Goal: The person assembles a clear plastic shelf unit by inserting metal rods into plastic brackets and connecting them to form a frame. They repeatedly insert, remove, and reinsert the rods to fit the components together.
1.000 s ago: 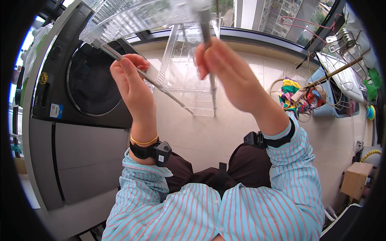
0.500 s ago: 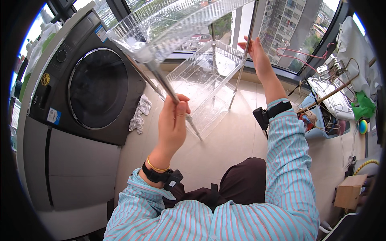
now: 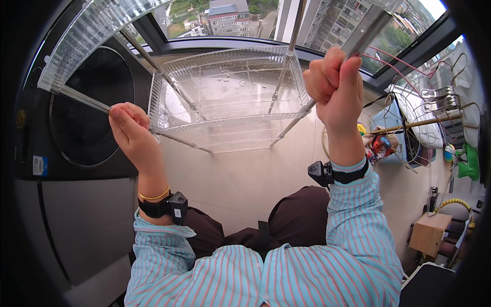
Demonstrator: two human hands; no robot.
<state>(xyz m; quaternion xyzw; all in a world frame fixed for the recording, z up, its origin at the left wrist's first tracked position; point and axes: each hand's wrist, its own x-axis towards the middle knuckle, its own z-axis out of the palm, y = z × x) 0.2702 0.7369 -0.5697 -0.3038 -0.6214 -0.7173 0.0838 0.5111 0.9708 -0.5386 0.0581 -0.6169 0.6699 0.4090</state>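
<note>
A clear plastic shelf rack (image 3: 225,123) with silvery metal posts stands in front of me, its top tier reaching past the upper edge of the picture. My left hand (image 3: 132,128) is closed around the front left post (image 3: 88,99), below the top tier's corner. Around the front right post (image 3: 369,31) my right hand (image 3: 337,89) makes a fist, higher up. Below and between the hands, the middle tier (image 3: 230,77) shows wet-looking spots. A lower tier is visible through the clear plastic.
A dark front-loading washing machine (image 3: 92,107) stands close on the left. Large windows are behind the rack. To the right are a light blue basket (image 3: 391,120) with things in it, wire hangers with metal clips (image 3: 441,100), a green item (image 3: 468,162) and a small wooden box (image 3: 430,233).
The rack has turned to face me more squarely. My left hand has shifted left with its post. My right hand, open beside a post before, now grips the front right post.
</note>
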